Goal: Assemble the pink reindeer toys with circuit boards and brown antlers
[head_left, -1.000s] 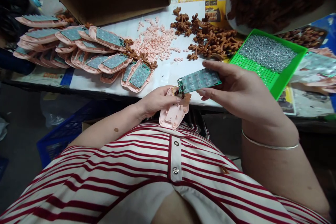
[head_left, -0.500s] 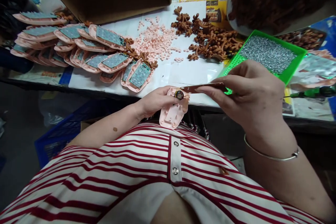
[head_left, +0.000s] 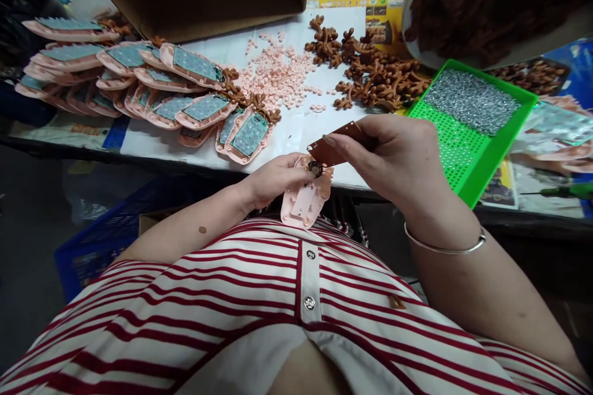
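My left hand (head_left: 273, 182) grips a pink plastic shell (head_left: 303, 200) by its upper left side, in front of my shirt. Inside the top of the shell, by my left thumb, sits a small round black-rimmed part (head_left: 315, 169), perhaps a speaker. Between the thumb and fingers of my right hand (head_left: 393, 157) is a brown circuit board (head_left: 333, 143), tilted just above the shell's upper end. Its far side is turned away from me. Whether the board touches the shell, I cannot tell.
Pink shells with boards fitted (head_left: 194, 68) are piled at the left. Small pink pieces (head_left: 278, 74) and brown antler-shaped pieces (head_left: 380, 80) lie mid-table. A green tray (head_left: 482, 160) of screws (head_left: 470, 102), a screwdriver (head_left: 565, 191) and a cardboard box (head_left: 194, 0) stand around.
My right hand has moved left and turned the brown board, so its flat face now shows over the shell. The left hand and shell have barely moved.
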The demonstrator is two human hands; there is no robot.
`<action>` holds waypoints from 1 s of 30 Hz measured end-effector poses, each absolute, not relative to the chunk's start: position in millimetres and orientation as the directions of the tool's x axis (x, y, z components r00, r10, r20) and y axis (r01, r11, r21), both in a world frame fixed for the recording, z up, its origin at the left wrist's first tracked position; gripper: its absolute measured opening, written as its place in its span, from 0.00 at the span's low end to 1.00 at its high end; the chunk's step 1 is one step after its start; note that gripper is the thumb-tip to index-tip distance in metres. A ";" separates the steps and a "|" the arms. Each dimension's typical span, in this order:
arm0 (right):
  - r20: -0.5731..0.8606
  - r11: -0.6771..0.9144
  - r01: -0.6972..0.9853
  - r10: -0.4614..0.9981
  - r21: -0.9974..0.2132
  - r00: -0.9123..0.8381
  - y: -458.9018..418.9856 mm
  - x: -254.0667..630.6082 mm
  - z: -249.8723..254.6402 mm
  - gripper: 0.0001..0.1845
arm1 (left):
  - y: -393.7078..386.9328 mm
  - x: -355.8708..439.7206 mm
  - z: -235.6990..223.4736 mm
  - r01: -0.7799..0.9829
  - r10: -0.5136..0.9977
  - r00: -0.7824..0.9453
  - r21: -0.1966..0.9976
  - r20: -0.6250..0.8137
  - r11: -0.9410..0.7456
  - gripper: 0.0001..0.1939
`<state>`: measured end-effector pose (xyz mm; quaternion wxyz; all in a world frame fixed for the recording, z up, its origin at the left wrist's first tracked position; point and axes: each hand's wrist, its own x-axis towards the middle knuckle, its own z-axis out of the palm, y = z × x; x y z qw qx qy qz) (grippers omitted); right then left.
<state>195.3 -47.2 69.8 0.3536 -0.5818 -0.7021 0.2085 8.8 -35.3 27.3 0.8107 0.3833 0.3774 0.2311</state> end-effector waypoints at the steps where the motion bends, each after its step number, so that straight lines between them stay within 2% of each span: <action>1: 0.257 0.237 0.671 0.964 -0.702 -0.072 -47.2 195.3 70.0 0.11 | -35.1 8.1 27.1 -0.084 0.675 0.596 0.803 -0.434 0.590 0.11; 6: 0.317 0.341 0.625 0.936 -0.702 -0.154 -51.1 198.1 70.9 0.09 | -33.0 2.6 23.3 -0.015 0.676 0.605 0.842 -0.421 0.539 0.10; 9: 0.432 0.472 0.605 0.874 -0.641 -0.225 -56.4 202.0 66.7 0.04 | -30.8 -0.6 21.7 -0.021 0.685 0.603 0.850 -0.410 0.526 0.12; 13: 0.554 0.569 0.599 0.798 -0.563 -0.238 -69.9 204.8 53.3 0.11 | -28.2 -2.7 21.7 -0.082 0.727 0.565 0.849 -0.392 0.521 0.14; 15: 0.588 0.616 0.620 0.755 -0.486 -0.288 -79.5 203.3 44.3 0.15 | -27.5 -2.7 21.7 -0.113 0.750 0.552 0.858 -0.366 0.502 0.13; 18: 0.652 0.690 0.675 0.642 -0.261 -0.404 -93.2 197.6 30.3 0.19 | -27.0 -2.4 20.0 -0.147 0.784 0.523 0.871 -0.334 0.468 0.13; 20: 0.667 0.716 0.690 0.566 -0.106 -0.485 -99.1 192.4 22.8 0.20 | -26.8 -2.4 18.0 -0.166 0.805 0.508 0.882 -0.308 0.442 0.13; 22: 0.667 0.729 0.684 0.513 -0.006 -0.541 -101.4 187.1 18.3 0.18 | -26.5 -2.7 16.6 -0.180 0.825 0.496 0.896 -0.273 0.405 0.13; 30: 0.646 0.700 0.703 0.481 0.125 -0.593 -99.6 175.1 19.9 0.15 | -29.4 -6.6 20.5 -0.158 0.882 0.407 0.933 -0.236 0.322 0.18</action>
